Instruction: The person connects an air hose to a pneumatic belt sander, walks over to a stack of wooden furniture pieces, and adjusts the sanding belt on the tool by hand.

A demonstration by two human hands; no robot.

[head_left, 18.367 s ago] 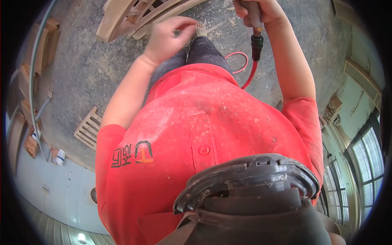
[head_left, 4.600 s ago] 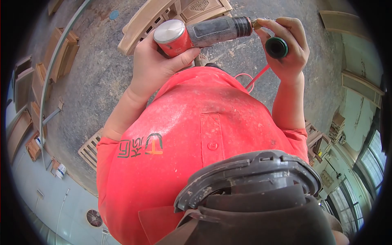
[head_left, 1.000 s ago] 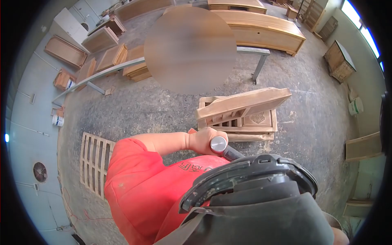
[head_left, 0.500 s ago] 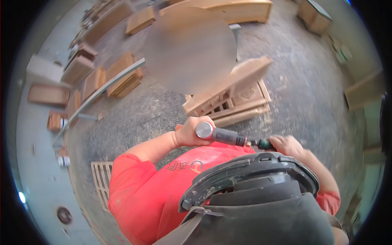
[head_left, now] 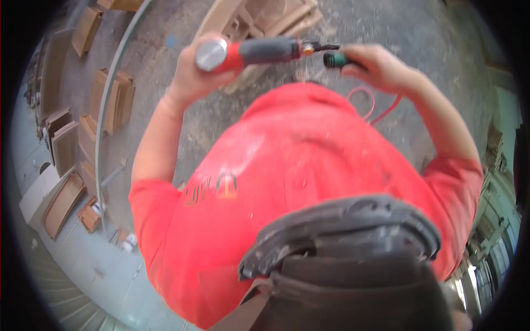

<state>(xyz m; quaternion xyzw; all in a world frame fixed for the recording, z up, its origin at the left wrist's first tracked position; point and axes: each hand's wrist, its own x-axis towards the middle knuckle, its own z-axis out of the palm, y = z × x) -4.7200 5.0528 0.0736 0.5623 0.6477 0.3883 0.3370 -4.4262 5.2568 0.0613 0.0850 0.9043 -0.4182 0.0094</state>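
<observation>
My left hand (head_left: 190, 77) is wrapped round the red head of a power tool (head_left: 270, 49), which has a round silver cap and a dark grey grip pointing right. A metal fitting (head_left: 317, 48) sticks out of the grip's end. Closed round a green and black hose connector (head_left: 334, 59) is my right hand (head_left: 378, 66), just right of the fitting. The connector's open end lies slightly below the fitting and apart from it. Blur hides whether my right fingertips touch the fitting's tip. A red hose (head_left: 361, 99) loops below my right hand.
Light wooden furniture parts (head_left: 281, 19) lie on the floor ahead, beyond the tool. A long curved-looking metal rail (head_left: 105, 99) runs down the left side, with wooden panels (head_left: 113, 96) around it. A black mask (head_left: 342, 237) covers the lower middle of the view.
The view has tilted down from the room to the body. Both hands now appear higher in view, and the connector, earlier at the tool's fitting, shows apart from it.
</observation>
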